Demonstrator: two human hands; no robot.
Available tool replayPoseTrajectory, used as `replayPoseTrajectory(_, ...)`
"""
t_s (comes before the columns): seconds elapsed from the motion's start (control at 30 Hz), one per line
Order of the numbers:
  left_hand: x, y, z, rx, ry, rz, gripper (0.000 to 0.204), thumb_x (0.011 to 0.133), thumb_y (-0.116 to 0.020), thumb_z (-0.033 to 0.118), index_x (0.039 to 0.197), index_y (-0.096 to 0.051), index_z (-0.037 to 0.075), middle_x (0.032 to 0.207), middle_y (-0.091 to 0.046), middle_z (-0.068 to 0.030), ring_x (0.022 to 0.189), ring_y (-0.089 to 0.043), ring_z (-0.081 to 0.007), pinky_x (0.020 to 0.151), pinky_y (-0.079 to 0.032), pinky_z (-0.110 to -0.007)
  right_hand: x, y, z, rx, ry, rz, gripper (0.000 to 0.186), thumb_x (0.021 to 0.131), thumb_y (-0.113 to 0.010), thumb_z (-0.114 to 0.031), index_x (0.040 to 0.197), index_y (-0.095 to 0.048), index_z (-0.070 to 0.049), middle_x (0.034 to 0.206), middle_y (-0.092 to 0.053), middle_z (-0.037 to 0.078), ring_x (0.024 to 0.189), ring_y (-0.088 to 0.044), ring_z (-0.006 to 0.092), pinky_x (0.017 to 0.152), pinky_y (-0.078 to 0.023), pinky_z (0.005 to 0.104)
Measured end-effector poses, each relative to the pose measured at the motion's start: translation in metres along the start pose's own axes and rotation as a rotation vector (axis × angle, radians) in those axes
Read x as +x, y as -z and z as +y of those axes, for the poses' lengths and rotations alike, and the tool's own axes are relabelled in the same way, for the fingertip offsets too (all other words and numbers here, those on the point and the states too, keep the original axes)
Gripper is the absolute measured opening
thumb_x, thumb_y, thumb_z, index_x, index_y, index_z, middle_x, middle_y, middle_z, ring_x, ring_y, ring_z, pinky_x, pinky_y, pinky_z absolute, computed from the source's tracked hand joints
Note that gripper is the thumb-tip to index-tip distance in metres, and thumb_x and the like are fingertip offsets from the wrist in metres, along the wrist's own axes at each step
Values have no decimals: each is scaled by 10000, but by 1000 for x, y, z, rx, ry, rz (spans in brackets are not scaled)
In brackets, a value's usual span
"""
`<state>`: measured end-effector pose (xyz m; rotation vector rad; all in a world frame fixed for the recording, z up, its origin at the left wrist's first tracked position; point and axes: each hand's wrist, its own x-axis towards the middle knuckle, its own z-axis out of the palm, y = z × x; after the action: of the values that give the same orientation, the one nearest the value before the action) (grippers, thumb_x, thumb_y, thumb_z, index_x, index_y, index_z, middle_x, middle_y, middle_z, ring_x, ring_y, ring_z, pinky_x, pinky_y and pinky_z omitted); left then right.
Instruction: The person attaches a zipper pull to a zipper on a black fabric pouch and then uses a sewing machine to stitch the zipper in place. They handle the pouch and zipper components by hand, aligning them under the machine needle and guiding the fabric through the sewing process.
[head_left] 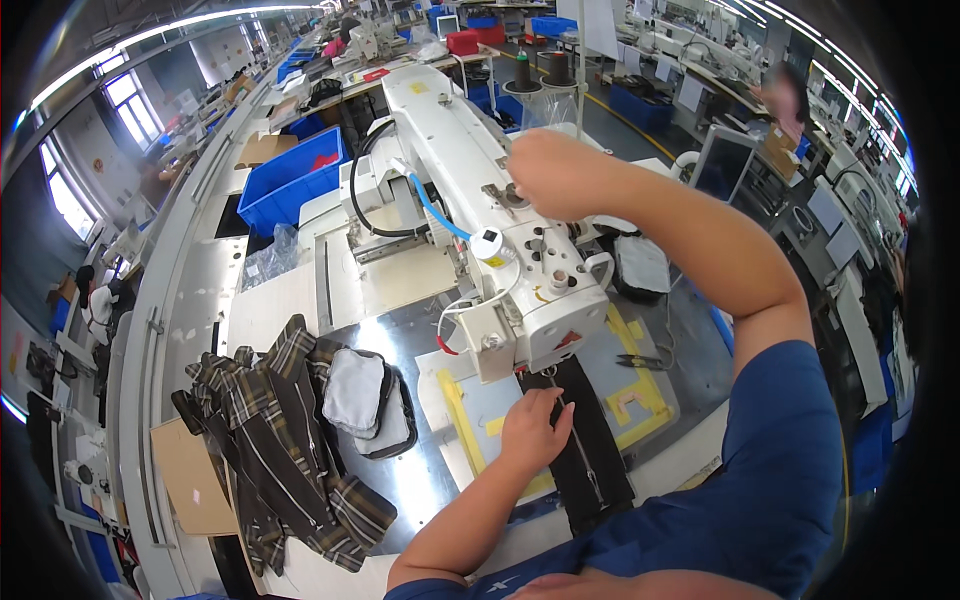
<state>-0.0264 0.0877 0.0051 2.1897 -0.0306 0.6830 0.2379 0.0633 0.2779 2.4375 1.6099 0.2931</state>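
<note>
Here the sewing machine (430,130) partly hides the black strip (587,448).

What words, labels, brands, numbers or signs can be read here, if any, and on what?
No lettering is legible.
Red sticker on the white sewing machine: too small to read.
White mark on the blue shirt: no readable words.
Hanging white sheets behind: too blurred to read.
</note>
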Motion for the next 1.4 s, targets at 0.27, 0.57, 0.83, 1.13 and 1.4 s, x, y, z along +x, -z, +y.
replayPoseTrajectory(0.27,0,-4,3,12,-33,-9,266,870,-824,186,1063,-707,44,876,-669,-97,695,-664,-252,611,-549,-368,23,-15,6,-3,-11,241,172,752,-750,-140,811,-773,20,883,-740,234,895,-727,394,857,-572,456)
replayPoseTrajectory(0.57,-1,-4,5,13,-27,-30,275,872,-826,195,1070,-709,44,887,-673,-98,704,-671,-252,626,-558,-364,-6,-8,10,8,-21,101,141,831,-698,-108,844,-741,26,893,-692,234,895,-667,395,876,-532,460)
replayPoseTrajectory(0.83,-1,-2,8,-27,25,-47,278,886,-795,201,1095,-713,37,896,-680,-126,763,-682,-333,665,-554,-434,15,-10,-9,50,0,192,122,847,-699,-108,859,-732,8,919,-675,169,970,-632,350,895,-508,439)
replayPoseTrajectory(1.13,-1,-6,9,-34,31,-70,277,894,-794,208,1094,-714,35,906,-684,-118,780,-692,-316,672,-560,-421,6,-24,23,-41,43,221,165,731,-735,-108,826,-770,22,900,-742,222,890,-720,388,853,-576,454)
replayPoseTrajectory(1.4,0,0,5,-20,20,-29,268,894,-796,204,1087,-721,35,899,-685,-118,771,-691,-311,670,-559,-419,9,-12,-12,19,95,203,177,809,-728,-160,840,-781,6,942,-737,235,915,-728,385,854,-575,469)
